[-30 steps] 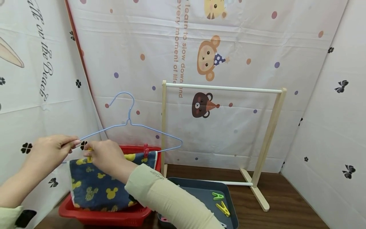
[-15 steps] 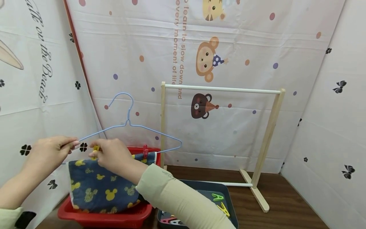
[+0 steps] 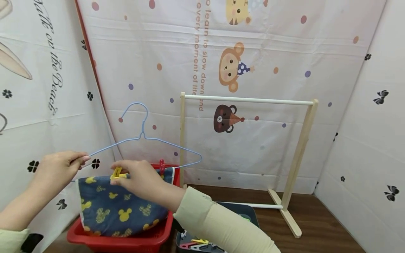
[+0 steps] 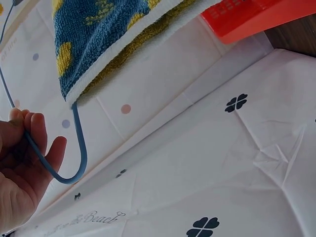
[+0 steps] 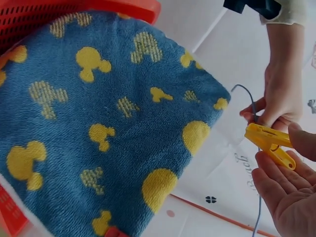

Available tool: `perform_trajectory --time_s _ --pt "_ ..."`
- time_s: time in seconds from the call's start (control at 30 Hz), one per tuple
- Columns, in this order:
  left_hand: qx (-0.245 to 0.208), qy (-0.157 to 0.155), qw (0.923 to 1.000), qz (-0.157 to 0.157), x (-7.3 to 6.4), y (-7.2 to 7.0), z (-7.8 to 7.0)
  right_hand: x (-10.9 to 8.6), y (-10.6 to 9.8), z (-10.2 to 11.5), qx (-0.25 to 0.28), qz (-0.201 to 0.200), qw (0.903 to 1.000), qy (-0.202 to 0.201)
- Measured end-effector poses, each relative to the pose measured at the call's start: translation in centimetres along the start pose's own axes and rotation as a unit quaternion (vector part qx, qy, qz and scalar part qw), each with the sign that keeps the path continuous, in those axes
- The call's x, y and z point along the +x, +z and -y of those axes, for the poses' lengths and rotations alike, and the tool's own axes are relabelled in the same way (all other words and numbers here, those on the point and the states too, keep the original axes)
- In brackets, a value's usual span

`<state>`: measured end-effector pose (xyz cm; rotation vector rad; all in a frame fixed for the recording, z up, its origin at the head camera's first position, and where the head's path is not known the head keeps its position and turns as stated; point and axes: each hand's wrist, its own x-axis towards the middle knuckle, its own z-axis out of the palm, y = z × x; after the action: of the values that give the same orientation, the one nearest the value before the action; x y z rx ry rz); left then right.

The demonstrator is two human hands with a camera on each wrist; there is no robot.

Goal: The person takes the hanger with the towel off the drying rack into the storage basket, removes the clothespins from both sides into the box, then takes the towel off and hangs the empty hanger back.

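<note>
My left hand (image 3: 61, 168) pinches the left arm of a blue wire clothes hanger (image 3: 143, 135); the left wrist view shows the fingers (image 4: 35, 131) around the wire. A navy towel with yellow mouse-head shapes (image 3: 110, 207) hangs folded over the hanger's lower bar. Near the towel's right end, a red clothespin (image 3: 162, 167) sits on its top edge. My right hand (image 3: 142, 177) holds a yellow clothespin (image 5: 270, 143) between thumb and fingers, at the towel's top edge. In the right wrist view this clothespin appears apart from the towel.
A red basket (image 3: 120, 242) stands beneath the towel. Right of it, partly behind my right sleeve, is a dark tray (image 3: 250, 212) with several clothespins (image 3: 200, 244). A wooden rack with a white top rail (image 3: 250, 100) stands behind on the brown table (image 3: 319, 225).
My right hand has moved right along the towel's top edge with the yellow clothespin, from near its left end. The left hand and hanger have stayed nearly still.
</note>
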<state>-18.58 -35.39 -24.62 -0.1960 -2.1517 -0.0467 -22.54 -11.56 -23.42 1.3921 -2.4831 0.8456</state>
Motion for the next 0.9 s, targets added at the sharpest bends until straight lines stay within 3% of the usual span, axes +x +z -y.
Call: perform_trajectory --time_s 0.43,0.9 --pt "-0.004 0.008 0.9999 -0.013 -0.1 0.1 0.2 -3.9 -2.8 -3.3 0.081 -0.008 0.9966 0.007" --pt "0.007 -0.001 0.9999 -0.013 -0.1 -0.1 -0.1 -7.8 -4.1 -7.8 0.085 -0.019 0.9961 0.015"
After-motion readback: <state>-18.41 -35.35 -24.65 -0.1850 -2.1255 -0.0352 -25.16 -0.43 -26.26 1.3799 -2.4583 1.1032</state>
